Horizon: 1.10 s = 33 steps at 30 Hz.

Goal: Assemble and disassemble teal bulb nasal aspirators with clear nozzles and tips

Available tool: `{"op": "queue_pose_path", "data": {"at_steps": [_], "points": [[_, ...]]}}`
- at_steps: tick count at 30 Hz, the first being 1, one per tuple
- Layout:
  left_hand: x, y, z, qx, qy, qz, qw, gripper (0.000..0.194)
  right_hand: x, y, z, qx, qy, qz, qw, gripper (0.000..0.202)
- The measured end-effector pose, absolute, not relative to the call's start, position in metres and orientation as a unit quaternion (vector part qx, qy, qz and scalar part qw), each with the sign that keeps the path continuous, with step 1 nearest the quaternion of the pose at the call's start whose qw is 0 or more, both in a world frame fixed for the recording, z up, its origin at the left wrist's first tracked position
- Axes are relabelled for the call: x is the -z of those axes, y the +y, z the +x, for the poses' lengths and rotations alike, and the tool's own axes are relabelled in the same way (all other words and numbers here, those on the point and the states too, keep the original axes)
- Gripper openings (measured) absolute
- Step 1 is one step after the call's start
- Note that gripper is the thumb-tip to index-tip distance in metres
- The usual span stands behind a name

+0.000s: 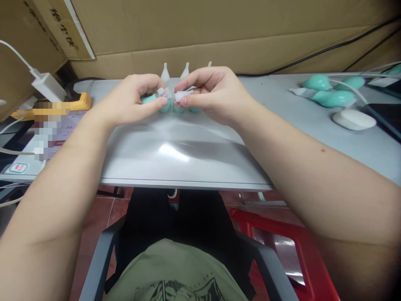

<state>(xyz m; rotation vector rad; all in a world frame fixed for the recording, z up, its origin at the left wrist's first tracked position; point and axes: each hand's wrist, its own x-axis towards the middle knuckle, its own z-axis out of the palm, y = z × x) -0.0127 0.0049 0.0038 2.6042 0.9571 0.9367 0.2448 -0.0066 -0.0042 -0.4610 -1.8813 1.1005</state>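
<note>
My left hand (138, 98) is closed around a teal rubber bulb (148, 99) with a translucent piece at its end, mostly hidden by the fingers. A short translucent white nozzle (183, 96) is pinched between the thumb and fingers of my right hand (213, 94). The two held parts are close together but apart. Just behind my hands stand three bulb syringes in a row, teal below with translucent tips pointing up. The left syringe (165, 74), the middle syringe (185, 71) and the right syringe (209, 64) are each partly covered by my hands.
Several teal bulbs (336, 99) with pale tips lie at the right, near a smooth white oval object (354, 119) and a dark device (387, 119). A yellow power strip (82, 101), white charger (49, 88) and phone (70, 127) are at left. Cardboard (200, 29) backs the table (188, 171).
</note>
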Motion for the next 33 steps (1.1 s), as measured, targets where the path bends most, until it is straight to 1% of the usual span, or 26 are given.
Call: {"op": "queue_pose_path", "data": {"at_steps": [3,5,8,11,17,22,23,28,30,33], "points": [[-0.003,0.005,-0.012,-0.319,0.343,0.881,0.062,0.037,0.011,0.012,0.259,-0.455,-0.756,-0.194,0.429,0.04],[-0.003,0.005,-0.011,-0.316,0.347,0.882,0.045,0.04,0.016,0.024,0.268,-0.48,-0.757,-0.17,0.41,0.028],[-0.002,0.003,-0.01,-0.322,0.336,0.884,0.05,0.035,0.019,0.034,0.274,-0.5,-0.75,-0.143,0.408,0.019],[-0.003,0.001,-0.009,-0.317,0.33,0.887,0.061,0.031,0.02,0.037,0.272,-0.492,-0.742,-0.146,0.432,0.015],[-0.003,-0.003,-0.006,-0.315,0.33,0.888,0.06,0.034,0.029,0.049,0.263,-0.446,-0.718,-0.106,0.524,0.025],[-0.002,-0.002,-0.004,-0.309,0.332,0.891,0.038,0.038,0.026,0.044,0.262,-0.451,-0.713,-0.119,0.524,0.028],[-0.002,-0.002,-0.004,-0.308,0.334,0.89,0.039,0.039,0.025,0.043,0.262,-0.452,-0.719,-0.13,0.511,0.028],[-0.002,-0.002,-0.003,-0.315,0.34,0.885,0.046,0.037,0.026,0.043,0.263,-0.444,-0.715,-0.124,0.526,0.03],[-0.002,-0.002,-0.004,-0.32,0.339,0.884,0.044,0.035,0.026,0.045,0.263,-0.426,-0.717,-0.137,0.535,0.028],[-0.002,-0.003,-0.005,-0.325,0.343,0.881,0.039,0.032,0.024,0.048,0.263,-0.399,-0.744,-0.133,0.52,0.02]]}}
